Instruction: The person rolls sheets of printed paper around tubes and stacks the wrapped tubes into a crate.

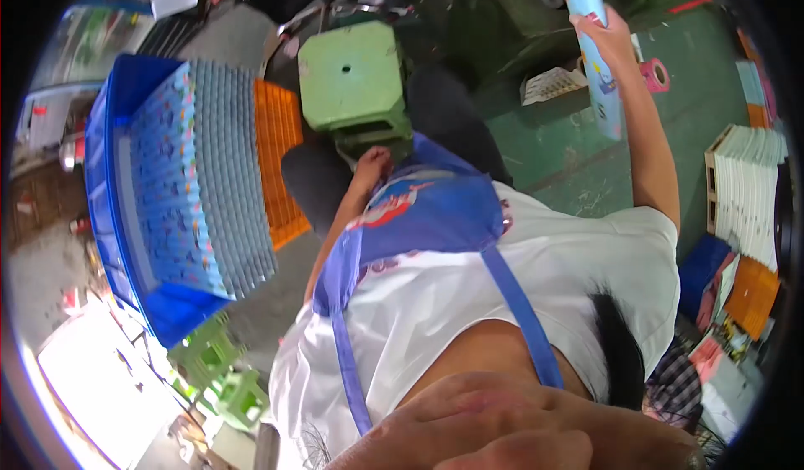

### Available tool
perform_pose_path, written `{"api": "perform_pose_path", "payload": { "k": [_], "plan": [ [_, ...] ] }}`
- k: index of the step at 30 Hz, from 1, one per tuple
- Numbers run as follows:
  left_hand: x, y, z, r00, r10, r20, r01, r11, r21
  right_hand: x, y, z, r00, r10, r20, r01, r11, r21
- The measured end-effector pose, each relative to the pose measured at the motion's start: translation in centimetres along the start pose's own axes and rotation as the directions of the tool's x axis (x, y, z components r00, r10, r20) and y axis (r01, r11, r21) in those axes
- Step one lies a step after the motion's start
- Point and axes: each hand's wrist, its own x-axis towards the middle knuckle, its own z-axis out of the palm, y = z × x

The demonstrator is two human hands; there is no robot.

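Note:
My right hand (607, 36), out at the upper right, is closed around a long light blue printed piece (600, 93). The piece carries a colourful pattern and shows nearly edge-on, so its exact kind is unclear. Low by my lap, my left hand (374, 167) has its fingers curled in. Whatever may be inside them is hidden. It lies beside my blue apron (444, 215) and close to a green stool (350, 77). To the left, a blue crate (102, 181) holds a stack of light blue printed pieces (163, 185) with grey edges.
Orange slatted panels (280, 160) stand against the stack. A pink roll (656, 75) and a box with a white patterned piece (553, 85) lie on the green floor. White stacked sheets (745, 185) stand at the right. Smaller green stools (239, 399) are at the lower left.

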Motion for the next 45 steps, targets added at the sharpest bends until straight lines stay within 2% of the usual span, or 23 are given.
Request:
{"api": "perform_pose_path", "payload": {
  "k": [1, 3, 5, 7, 9, 10, 12, 15, 17, 20, 25, 29, 33, 35, 37, 39, 40, 41, 43, 44, 45],
  "plan": [
    [0.4, 0.0, 0.0, 1.0, 0.011, 0.01, -0.011, 1.0, 0.013, -0.4, -1.5, 2.0, 0.999, 0.013, 0.039, -0.013, 1.0, 0.006],
    [0.0, 0.5, 0.9, 0.999, -0.016, -0.051, 0.017, 1.0, 0.011, -0.5, -4.7, 6.4, 0.998, -0.049, -0.041, 0.053, 0.993, 0.108],
    [0.1, 0.3, 0.8, 0.998, -0.058, -0.027, 0.059, 0.998, 0.036, -0.5, -8.6, 13.1, 0.988, -0.154, -0.025, 0.152, 0.916, 0.372],
    [-0.3, 0.5, 0.4, 0.997, -0.073, -0.039, 0.075, 0.996, 0.043, 0.8, -8.0, 21.3, 0.988, -0.137, 0.07, 0.093, 0.894, 0.439],
    [-1.0, 0.6, 0.7, 0.997, -0.061, -0.042, 0.062, 0.998, 0.015, 0.6, -9.9, 28.7, 0.93, -0.351, -0.111, 0.354, 0.77, 0.532],
    [-1.2, 0.8, 0.7, 0.997, -0.054, -0.048, 0.054, 0.999, 0.001, 0.8, -10.3, 31.9, 0.928, -0.359, -0.096, 0.35, 0.757, 0.552],
    [-2.3, 1.3, 1.0, 0.994, -0.053, -0.091, 0.052, 0.999, -0.009, 0.7, -10.3, 37.3, 0.913, -0.358, -0.194, 0.403, 0.724, 0.56],
    [-3.6, 2.4, 1.5, 0.99, -0.063, -0.124, 0.06, 0.998, -0.031, 0.9, -8.1, 42.4, 0.946, -0.314, -0.082, 0.301, 0.755, 0.583],
    [-3.9, 2.9, 1.5, 0.99, -0.1, -0.102, 0.088, 0.989, -0.122, 0.8, -6.0, 45.1, 0.957, -0.291, -0.019, 0.247, 0.775, 0.582],
    [-3.4, 2.6, 1.3, 0.991, -0.107, -0.083, 0.091, 0.98, -0.178, 0.8, -3.1, 47.9, 0.96, -0.276, -0.049, 0.259, 0.809, 0.528],
    [-3.7, 2.2, 1.2, 0.996, -0.058, -0.072, 0.044, 0.982, -0.183, -0.1, -3.0, 47.2, 0.945, -0.321, -0.062, 0.309, 0.815, 0.491],
    [-3.6, 3.3, 1.5, 0.994, -0.074, -0.077, 0.058, 0.98, -0.192, -0.8, -3.0, 46.8, 0.947, -0.32, 0.033, 0.266, 0.835, 0.482],
    [-3.8, 3.3, 1.2, 0.995, -0.067, -0.071, 0.055, 0.985, -0.163, -0.6, -3.9, 47.2, 0.908, -0.412, -0.081, 0.384, 0.736, 0.557],
    [-4.3, 3.0, 1.4, 0.996, -0.065, -0.062, 0.055, 0.986, -0.157, -0.6, -3.7, 47.4, 0.912, -0.378, -0.16, 0.365, 0.566, 0.74],
    [-4.2, 3.7, 1.3, 0.989, 0.059, -0.137, -0.079, 0.986, -0.145, -0.7, -3.2, 47.5, 0.915, -0.354, -0.195, 0.352, 0.462, 0.814],
    [-5.2, 5.4, 0.6, 0.979, 0.117, -0.168, -0.137, 0.984, -0.115, -1.5, -2.6, 47.1, 0.935, -0.351, -0.048, 0.301, 0.715, 0.631],
    [-6.0, 8.0, 0.2, 0.879, 0.301, -0.37, -0.262, 0.953, 0.153, -1.1, -2.6, 47.0, 0.939, -0.343, 0.006, 0.292, 0.808, 0.512],
    [-6.4, 11.5, -0.2, 0.702, 0.516, -0.49, -0.32, 0.844, 0.43, -0.7, -2.7, 47.2, 0.934, -0.355, -0.028, 0.318, 0.795, 0.516],
    [-8.0, 21.7, -0.5, 0.348, 0.813, -0.468, -0.417, 0.581, 0.699, -1.1, -2.7, 47.5, 0.933, -0.353, -0.066, 0.334, 0.786, 0.52],
    [-8.8, 27.1, -0.5, 0.204, 0.914, -0.349, -0.44, 0.404, 0.802, -1.1, -3.3, 47.1, 0.924, -0.371, -0.092, 0.361, 0.769, 0.528],
    [-9.9, 32.1, 0.0, 0.062, 0.975, -0.214, -0.426, 0.219, 0.878, -1.6, -3.8, 46.6, 0.934, -0.354, -0.051, 0.332, 0.802, 0.496]
  ]
}}
